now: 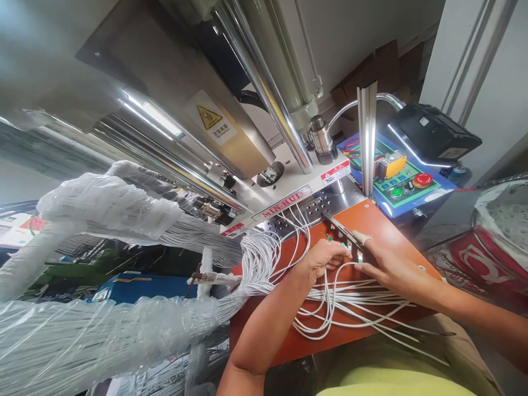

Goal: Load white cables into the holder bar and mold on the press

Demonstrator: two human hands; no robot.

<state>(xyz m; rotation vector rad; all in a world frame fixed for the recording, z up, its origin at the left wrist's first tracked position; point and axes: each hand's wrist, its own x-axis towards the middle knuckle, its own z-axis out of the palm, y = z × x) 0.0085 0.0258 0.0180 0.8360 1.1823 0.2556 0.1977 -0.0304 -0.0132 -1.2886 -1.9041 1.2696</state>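
My left hand (330,257) is closed in a pinch on a thin white cable, near small green-and-white cable ends. My right hand (383,267) wraps round the near end of a dark metal bar (341,232), its thumb beside a connector (360,257) with a white and green end. A tan cover sits on one right fingertip. Small pale pieces line the bar's side. Loose white cables (325,313) loop below both hands across the orange-brown work board (284,341). What lies between my left fingertips is partly hidden.
Ahead stands a press (284,203) with steel columns and a high-temperature label. A blue control panel (406,187) with red and green buttons is on the right. Thick plastic-wrapped cable bundles (111,330) fill the left side. A red-and-white sack (482,264) stands at far right.
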